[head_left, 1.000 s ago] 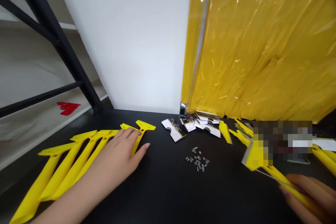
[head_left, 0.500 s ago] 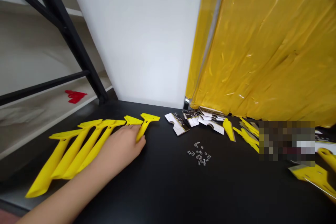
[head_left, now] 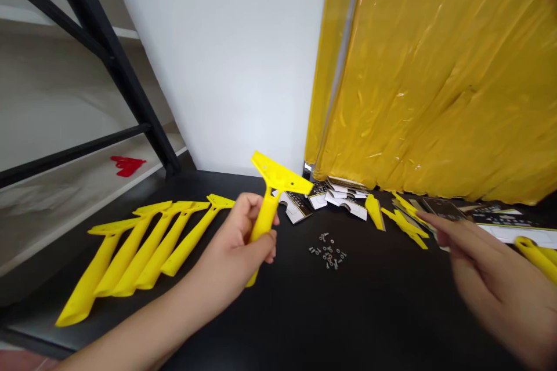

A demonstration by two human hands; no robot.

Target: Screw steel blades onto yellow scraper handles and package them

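over the table point(head_left: 369, 319), my left hand point(head_left: 239, 250) clasps a yellow handle point(head_left: 266, 217), t-shaped head point(head_left: 281, 176) up; best grip low, holes point(head_left: 292, 183) clear. my right hand point(head_left: 491, 278), loosely unfurled, hangs near small yellow parts point(head_left: 405, 224).

Yellow handle point(head_left: 267, 211) now aloft in left fingers point(head_left: 260, 247)

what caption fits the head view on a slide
Left hand grips a T-shaped yellow handle; right hand near yellow pieces, small hardware between.
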